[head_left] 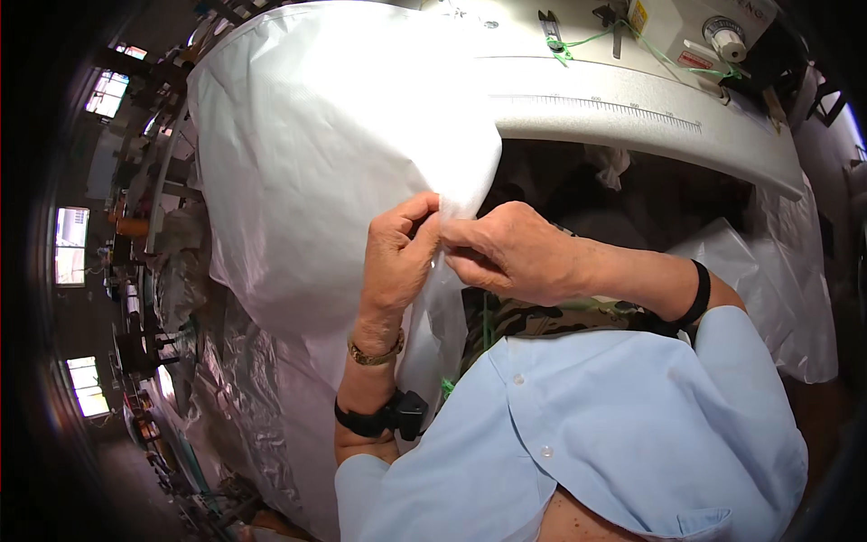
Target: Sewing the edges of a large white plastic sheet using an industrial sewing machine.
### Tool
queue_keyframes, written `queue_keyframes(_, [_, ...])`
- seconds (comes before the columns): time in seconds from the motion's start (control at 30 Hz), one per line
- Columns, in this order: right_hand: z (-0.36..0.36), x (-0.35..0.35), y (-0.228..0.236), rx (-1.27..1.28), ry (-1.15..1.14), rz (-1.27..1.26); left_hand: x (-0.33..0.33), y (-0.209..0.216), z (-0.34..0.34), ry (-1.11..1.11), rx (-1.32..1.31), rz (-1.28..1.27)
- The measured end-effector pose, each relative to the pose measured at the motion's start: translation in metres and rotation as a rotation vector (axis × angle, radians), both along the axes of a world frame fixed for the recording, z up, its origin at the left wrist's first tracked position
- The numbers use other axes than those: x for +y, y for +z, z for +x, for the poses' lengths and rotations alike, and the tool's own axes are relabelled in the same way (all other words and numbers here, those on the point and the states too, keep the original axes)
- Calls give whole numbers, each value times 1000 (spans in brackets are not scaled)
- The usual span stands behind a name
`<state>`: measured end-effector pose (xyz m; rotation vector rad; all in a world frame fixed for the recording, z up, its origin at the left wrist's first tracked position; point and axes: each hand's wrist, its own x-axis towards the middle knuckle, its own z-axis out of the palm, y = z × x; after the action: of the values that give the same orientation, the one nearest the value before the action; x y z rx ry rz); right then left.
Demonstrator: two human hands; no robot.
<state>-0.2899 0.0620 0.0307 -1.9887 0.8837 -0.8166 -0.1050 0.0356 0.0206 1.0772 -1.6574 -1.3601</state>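
Observation:
A large sheet of white fabric (pixel 280 172) with a slight sheen drapes over the table's front edge and hangs down on the left. My left hand (pixel 399 248) pinches its edge between thumb and fingers. Right beside it, my right hand (pixel 515 251) is closed on the same edge, with fingertips almost touching the left ones. Between the two hands the fabric is gathered into a narrow fold. Exactly how the edge lies under my right fingers is hidden.
Behind the fabric stands a sewing machine table (pixel 614 113) with a ruler scale along its front. Thread snips (pixel 550 32) and green thread (pixel 650 45) lie on it, near the machine's white body with a dial (pixel 724 39). Translucent plastic (pixel 768 289) hangs at the right.

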Motion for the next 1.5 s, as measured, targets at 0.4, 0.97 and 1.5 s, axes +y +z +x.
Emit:
queue_keyframes(0.4, [-15,-39,-27,-230,-518,50,-19,39,29,89,-191,-8])
queue_keyframes(0.97, [214,-185,-100,-231,270,2,-29,150,4,-447,-1265,-989])
queue_keyframes(1.5, [-42,-169,6,614,-183,-501,-2,-13,31,-23,-1079,-934])
